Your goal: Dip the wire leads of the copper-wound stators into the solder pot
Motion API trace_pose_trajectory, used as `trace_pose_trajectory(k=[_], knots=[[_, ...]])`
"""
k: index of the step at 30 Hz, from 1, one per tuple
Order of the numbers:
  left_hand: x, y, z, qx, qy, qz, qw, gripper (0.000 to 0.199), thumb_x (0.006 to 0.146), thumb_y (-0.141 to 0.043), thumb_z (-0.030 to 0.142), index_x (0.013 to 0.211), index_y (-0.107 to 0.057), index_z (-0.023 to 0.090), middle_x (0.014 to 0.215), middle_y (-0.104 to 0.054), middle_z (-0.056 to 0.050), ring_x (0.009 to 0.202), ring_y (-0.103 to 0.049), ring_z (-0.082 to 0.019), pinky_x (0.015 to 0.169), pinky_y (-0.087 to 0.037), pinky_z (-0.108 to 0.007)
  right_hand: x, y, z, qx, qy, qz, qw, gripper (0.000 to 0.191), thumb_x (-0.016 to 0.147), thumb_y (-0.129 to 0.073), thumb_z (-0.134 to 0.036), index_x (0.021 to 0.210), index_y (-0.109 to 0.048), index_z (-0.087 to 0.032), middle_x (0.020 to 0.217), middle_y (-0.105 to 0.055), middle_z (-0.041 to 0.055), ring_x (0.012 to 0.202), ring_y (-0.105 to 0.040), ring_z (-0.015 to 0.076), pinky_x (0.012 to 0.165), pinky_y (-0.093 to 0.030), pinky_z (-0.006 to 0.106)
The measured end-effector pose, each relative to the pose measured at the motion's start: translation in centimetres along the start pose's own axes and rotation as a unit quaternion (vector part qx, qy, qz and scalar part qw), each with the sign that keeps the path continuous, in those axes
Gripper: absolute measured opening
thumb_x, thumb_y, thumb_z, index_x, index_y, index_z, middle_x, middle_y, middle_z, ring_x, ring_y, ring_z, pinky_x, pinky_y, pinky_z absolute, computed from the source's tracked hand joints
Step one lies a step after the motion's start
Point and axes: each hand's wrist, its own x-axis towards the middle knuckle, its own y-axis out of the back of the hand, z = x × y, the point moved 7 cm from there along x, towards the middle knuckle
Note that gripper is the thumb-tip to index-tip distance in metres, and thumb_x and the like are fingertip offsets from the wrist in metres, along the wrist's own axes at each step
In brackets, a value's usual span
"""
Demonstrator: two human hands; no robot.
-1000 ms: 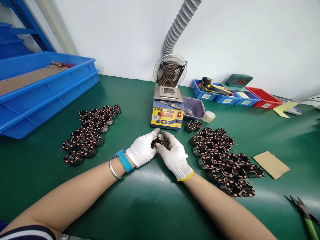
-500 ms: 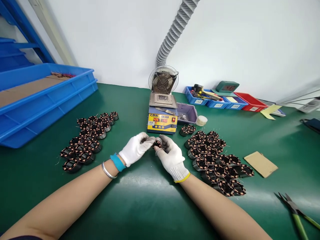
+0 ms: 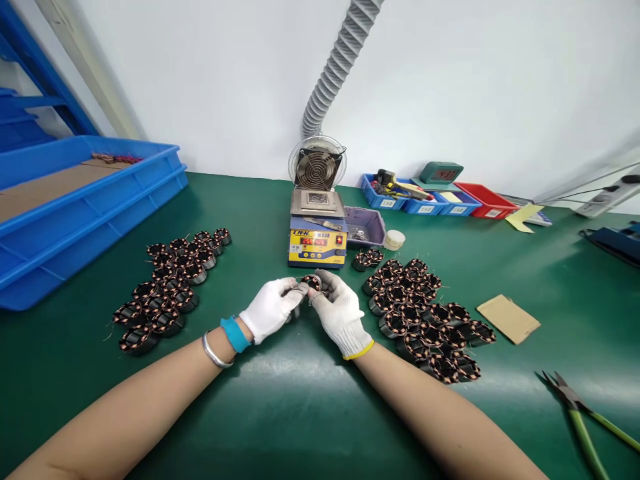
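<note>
Both of my hands wear white gloves with greyed fingertips. My right hand is wrapped round a small ring-shaped motor stator, whose dark body and copper windings show between the fingers. My left hand pinches at the stator's left edge; whether it grips the body or a wire end cannot be made out. Just beyond the hands stands a yellow and blue solder pot with a lit red display. Groups of similar stators lie to the left and to the right, several with thin wire ends sticking out.
A fan under a grey duct hose stands behind the pot. A purple bin and a round whitish container sit beside it. Green-handled pliers and a cardboard piece lie right; a blue tray stands left.
The stator has turned in my fingers, so its copper-wound face shows more. My left hand has shifted slightly along its edge. The whole view has swung a little to the right.
</note>
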Motion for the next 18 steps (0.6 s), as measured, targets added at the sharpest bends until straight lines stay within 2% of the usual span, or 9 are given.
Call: trace_pose_trajectory(k=[3,6,8,10,14,16,18], knots=[[-0.3,1.0,0.7,-0.046,-0.006,0.056,0.997,0.028,0.073,-0.061,0.044,0.065,-0.05,0.019,0.047,-0.052,0.003,0.036,-0.042,-0.008,0.035,-0.032,-0.02,0.1,0.2,0.3,0.002,-0.005,0.013,1.0,0.045,0.066,-0.069,-0.033,0.106,-0.059,-0.017,0.095,-0.069,0.008,0.086,-0.066,0.0211,0.082,-0.055,0.037],[-0.4,3.6,1.2,-0.114,-0.058,0.18,0.975,0.028,0.071,-0.062,0.043,0.067,-0.049,0.019,0.049,-0.052,0.004,0.038,-0.045,-0.008,0.034,-0.031,-0.018,0.3,0.3,0.6,0.01,-0.016,0.022,1.0,0.047,0.065,-0.07,-0.035,0.107,-0.058,-0.017,0.095,-0.069,0.008,0.085,-0.066,0.0213,0.08,-0.055,0.037],[-0.3,4.5,0.3,-0.146,-0.06,0.234,0.959,0.033,0.074,-0.06,0.049,0.069,-0.049,0.019,0.051,-0.053,0.004,0.039,-0.045,-0.008,0.034,-0.03,-0.018,0.4,0.3,0.7,0.016,-0.02,0.025,0.999,0.048,0.064,-0.07,-0.035,0.108,-0.058,-0.017,0.096,-0.068,0.0082,0.085,-0.065,0.0214,0.079,-0.055,0.037],[0.1,4.1,-1.0,-0.154,-0.038,0.229,0.96,0.04,0.078,-0.055,0.057,0.073,-0.051,0.017,0.053,-0.055,0.003,0.039,-0.046,-0.008,0.036,-0.032,-0.019,0.3,0.4,0.8,0.016,-0.025,0.027,0.999,0.05,0.063,-0.07,-0.036,0.108,-0.057,-0.016,0.095,-0.068,0.0084,0.085,-0.065,0.0219,0.08,-0.055,0.038],[0.5,2.5,-2.4,-0.141,-0.02,0.171,0.975,0.054,0.081,-0.049,0.066,0.088,-0.056,0.013,0.066,-0.061,-0.002,0.049,-0.054,-0.011,0.045,-0.039,-0.022,-0.2,0.6,0.3,0.001,-0.04,0.025,0.999,0.051,0.063,-0.07,-0.038,0.107,-0.057,-0.017,0.096,-0.068,0.0091,0.086,-0.066,0.0254,0.078,-0.056,0.042],[0.4,2.0,-2.6,-0.134,-0.021,0.157,0.978,0.059,0.081,-0.046,0.068,0.096,-0.056,0.012,0.072,-0.063,-0.004,0.053,-0.056,-0.012,0.049,-0.042,-0.024,0.1,0.8,-1.0,-0.024,-0.034,0.015,0.999,0.049,0.065,-0.07,-0.04,0.108,-0.059,-0.021,0.099,-0.068,0.0081,0.087,-0.066,0.0269,0.075,-0.057,0.043],[0.4,1.7,-2.6,-0.124,-0.014,0.15,0.981,0.062,0.081,-0.045,0.069,0.1,-0.055,0.012,0.075,-0.063,-0.004,0.056,-0.056,-0.013,0.052,-0.043,-0.025,1.3,1.1,-3.3,-0.074,-0.003,0.017,0.997,0.047,0.068,-0.07,-0.039,0.111,-0.059,-0.025,0.101,-0.068,0.0064,0.089,-0.066,0.0268,0.075,-0.058,0.043]])
